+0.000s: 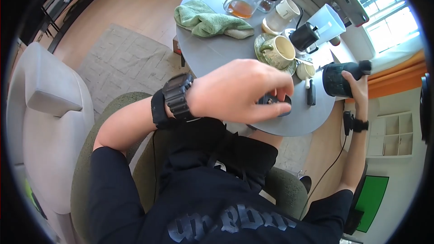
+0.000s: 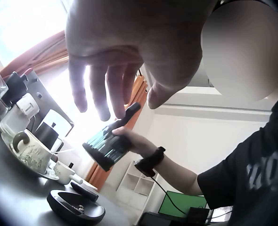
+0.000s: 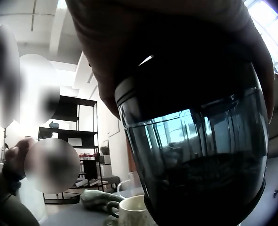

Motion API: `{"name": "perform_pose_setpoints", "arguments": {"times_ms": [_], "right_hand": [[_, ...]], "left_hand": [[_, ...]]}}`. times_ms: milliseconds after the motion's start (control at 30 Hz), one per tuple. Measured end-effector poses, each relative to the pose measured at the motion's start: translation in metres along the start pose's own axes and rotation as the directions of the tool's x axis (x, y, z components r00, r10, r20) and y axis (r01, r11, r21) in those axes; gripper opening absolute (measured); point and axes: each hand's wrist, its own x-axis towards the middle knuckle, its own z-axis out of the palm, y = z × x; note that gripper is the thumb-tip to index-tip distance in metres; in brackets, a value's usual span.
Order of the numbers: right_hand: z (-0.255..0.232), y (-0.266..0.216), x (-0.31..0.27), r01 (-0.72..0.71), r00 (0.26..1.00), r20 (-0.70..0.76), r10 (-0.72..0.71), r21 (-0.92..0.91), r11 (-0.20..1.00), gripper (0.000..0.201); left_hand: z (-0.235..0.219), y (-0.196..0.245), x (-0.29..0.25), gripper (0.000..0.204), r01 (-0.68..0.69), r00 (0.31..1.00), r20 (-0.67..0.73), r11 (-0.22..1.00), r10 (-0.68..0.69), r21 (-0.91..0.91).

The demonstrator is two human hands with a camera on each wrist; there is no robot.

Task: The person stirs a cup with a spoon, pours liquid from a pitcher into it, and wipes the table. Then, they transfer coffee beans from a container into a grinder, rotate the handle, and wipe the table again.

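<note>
In the head view we count 2 hands: the left hand [image 1: 244,88] hovers above the grey table [image 1: 203,52], while the right hand [image 1: 357,85] grips a dark jar [image 1: 337,80], tilted near the table's right edge. From the left wrist we see the left fingers hang down, apart from the thumb, and below them 1 black dish [image 2: 73,215] with small pieces in it. From the right wrist we find the right hand clamped around the jar's dark upper part; 1 mug [image 3: 133,214] and a towel [image 3: 99,200] show beyond.

Gothic-style lettering [image 1: 230,223] spans the front of the dark shirt [image 1: 226,196] — no word legible with certainty.
</note>
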Motion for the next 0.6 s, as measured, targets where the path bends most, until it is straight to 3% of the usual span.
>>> {"name": "perform_pose_setpoints", "arguments": {"times_ms": [100,167,300,433,500,567,600], "right_hand": [[0.011,0.054,0.035,-0.093,0.995,-0.053,0.088,-0.097,0.991,0.073],[0.017,0.084,0.054,-0.104,0.993,-0.068,0.093,-0.172,0.98,0.076],[0.024,0.147,0.095,-0.221,0.973,0.048,0.224,-0.065,0.973,0.074],[0.035,0.152,0.085,-0.093,0.994,0.061,0.093,0.001,0.996,0.088],[0.034,0.14,0.076,-0.22,0.975,-0.091,0.203,-0.257,0.941,0.104],[0.032,0.133,0.071,-0.316,0.949,-0.091,0.303,-0.288,0.904,0.124],[0.033,0.119,0.059,-0.313,0.948,-0.139,0.285,-0.278,0.908,0.118]], "left_hand": [[0.002,-0.001,-0.002,0.021,-0.119,0.993,0.014,0.983,0.118,0.141],[0.005,-0.003,-0.003,0.02,-0.111,0.994,0.02,0.987,0.11,0.117],[0.004,-0.006,-0.006,0.02,-0.098,0.995,0.001,0.989,0.098,0.113],[-0.001,0.001,-0.003,0.019,-0.083,0.997,0.006,0.992,0.082,0.1],[-0.002,0.0,-0.002,0.019,-0.065,0.998,0.015,0.991,0.063,0.119],[-0.004,-0.001,-0.002,0.018,-0.048,0.999,0.017,0.991,0.046,0.124],[-0.004,-0.001,-0.002,0.018,-0.034,0.999,0.022,0.991,0.032,0.126]]}}
